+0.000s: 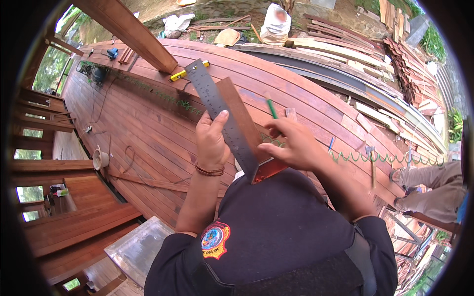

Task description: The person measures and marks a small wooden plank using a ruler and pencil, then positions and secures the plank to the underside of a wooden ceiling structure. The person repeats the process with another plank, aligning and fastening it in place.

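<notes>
My left hand [212,135] is closed round a carpenter's square, its thumb lying on the dark metal blade [205,91]. The square's orange-red stock [269,168] is at the near end, close to my chest. Against the blade lies a short brown wooden board [240,111], held up along with it. My right hand [294,143] is beside the board's near end, fingers curled, with a slim green pencil-like stick [271,108] pointing away from it. The stick's far tip is blurred.
A wooden post [131,34] rises from the plank deck [148,113], with a yellow spirit level [178,76] at its foot. A green coiled hose [365,157] and a hammer [372,165] lie right. Another person's legs [429,190] are at far right. Stacked timber [340,49] lies beyond.
</notes>
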Available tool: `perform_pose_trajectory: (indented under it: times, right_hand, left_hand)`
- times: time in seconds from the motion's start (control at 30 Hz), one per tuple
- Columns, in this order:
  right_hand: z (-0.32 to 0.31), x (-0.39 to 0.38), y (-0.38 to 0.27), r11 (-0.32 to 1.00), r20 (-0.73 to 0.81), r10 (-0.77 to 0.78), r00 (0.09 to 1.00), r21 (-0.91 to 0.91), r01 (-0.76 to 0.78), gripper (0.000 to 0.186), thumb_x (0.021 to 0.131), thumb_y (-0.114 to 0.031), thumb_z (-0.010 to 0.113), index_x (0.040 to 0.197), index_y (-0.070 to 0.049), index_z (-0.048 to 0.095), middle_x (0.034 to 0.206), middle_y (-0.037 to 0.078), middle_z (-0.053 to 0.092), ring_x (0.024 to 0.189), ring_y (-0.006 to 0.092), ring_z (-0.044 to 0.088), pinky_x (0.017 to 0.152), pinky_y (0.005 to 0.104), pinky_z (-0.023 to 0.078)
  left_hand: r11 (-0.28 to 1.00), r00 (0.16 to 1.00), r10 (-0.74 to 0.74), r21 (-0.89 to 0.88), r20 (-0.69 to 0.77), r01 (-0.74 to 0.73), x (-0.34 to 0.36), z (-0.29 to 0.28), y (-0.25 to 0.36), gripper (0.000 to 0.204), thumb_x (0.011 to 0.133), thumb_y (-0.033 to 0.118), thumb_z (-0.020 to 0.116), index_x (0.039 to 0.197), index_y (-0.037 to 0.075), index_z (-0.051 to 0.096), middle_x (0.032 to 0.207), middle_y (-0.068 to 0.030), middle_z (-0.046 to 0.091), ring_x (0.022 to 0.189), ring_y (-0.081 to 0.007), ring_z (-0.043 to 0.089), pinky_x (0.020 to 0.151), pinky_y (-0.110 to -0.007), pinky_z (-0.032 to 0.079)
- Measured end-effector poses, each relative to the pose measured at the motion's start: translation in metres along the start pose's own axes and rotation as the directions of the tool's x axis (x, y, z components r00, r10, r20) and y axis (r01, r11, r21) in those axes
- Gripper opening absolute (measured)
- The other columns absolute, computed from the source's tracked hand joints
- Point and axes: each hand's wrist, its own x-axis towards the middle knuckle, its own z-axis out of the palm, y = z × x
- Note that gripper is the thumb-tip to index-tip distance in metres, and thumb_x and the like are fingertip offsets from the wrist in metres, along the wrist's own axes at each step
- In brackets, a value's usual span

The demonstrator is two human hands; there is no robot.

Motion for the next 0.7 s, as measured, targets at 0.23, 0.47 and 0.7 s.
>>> perform_pose_trajectory:
  times: [0.23,0.47,0.7]
  right_hand:
    - [0.016,0.020,0.023,0.889,0.357,0.165,0.919,0.350,-0.296,0.047,0.084,-0.029,0.081,0.117,0.001,0.068,0.096,0.016,0.074,0.090,0.0244,0.071,0.081,0.0376,0.054]
    - [0.018,0.017,0.033,0.836,0.398,0.053,0.916,0.484,-0.259,0.043,0.088,-0.019,0.078,0.124,0.001,0.065,0.103,0.012,0.073,0.094,0.0187,0.069,0.085,0.0340,0.054]
    - [0.016,0.011,0.028,0.782,0.441,0.100,0.892,0.518,-0.345,0.044,0.090,-0.015,0.075,0.129,0.002,0.061,0.112,0.012,0.072,0.104,0.0179,0.066,0.093,0.0334,0.051]
  left_hand:
    - [0.996,0.993,-0.079,0.038,0.086,0.075,0.002,0.021,-0.003,0.017,0.100,0.002,0.056,0.116,-0.004,0.059,0.105,-0.0105,0.068,0.091,-0.0185,0.070,0.081,-0.034,0.060]
    - [0.976,0.973,-0.201,0.111,0.113,0.188,0.006,0.014,-0.008,0.021,0.101,0.006,0.057,0.120,-0.004,0.058,0.107,-0.0097,0.068,0.090,-0.0164,0.069,0.081,-0.032,0.059]
    - [0.900,0.942,-0.323,0.338,0.089,0.276,-0.012,0.005,0.002,0.025,0.101,0.013,0.063,0.119,-0.003,0.059,0.104,-0.0067,0.068,0.087,-0.0125,0.068,0.076,-0.028,0.058]
